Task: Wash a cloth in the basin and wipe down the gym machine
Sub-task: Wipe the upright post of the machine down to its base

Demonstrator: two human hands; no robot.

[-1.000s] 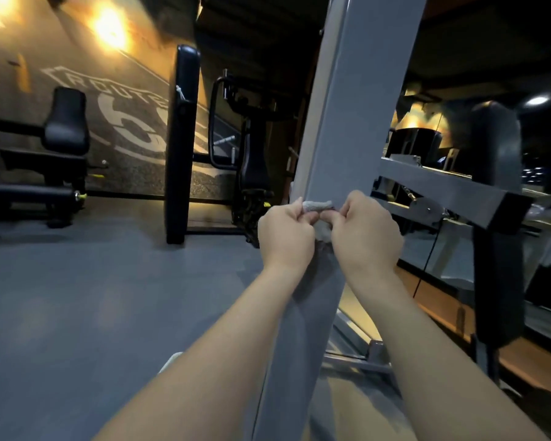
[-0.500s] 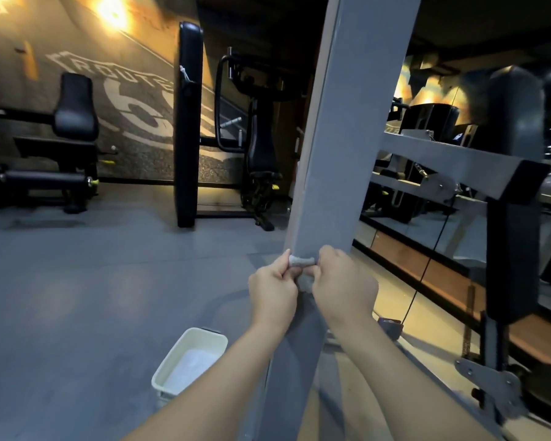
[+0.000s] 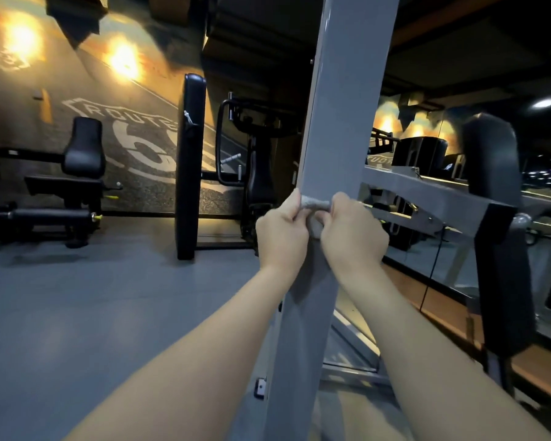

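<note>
Head view, looking forward and down along both forearms: the left hand (image 3: 282, 232) and the right hand (image 3: 352, 230) sit side by side against the grey steel upright (image 3: 337, 148) of the gym machine, each with its fingers curled round one end of a small grey cloth (image 3: 315, 204); the cloth spans the short gap between them, bunched into a roll at the level of the knuckles and pressed to the face of the post, so both hands have hold of it and neither is free.

The step in hand looks to be wiping the upright; to do it well I would keep the cloth taut between the two hands and flat on the metal, draw it along the post in long overlapping strokes, and wrap it round the edges so the side faces get cleaned as well; a roll this tight offers little surface, so unfolding it a turn would probably wipe more per pass; even pressure from both hands should stop it skidding off the corner.

The cloth lies between and just above the thumbs, touching the post directly ahead of the hands; to the right of the right hand a grey crossbar (image 3: 427, 194) runs off to a black pad (image 3: 490, 160), parts likely due for wiping too; no basin shows in this view.
</note>
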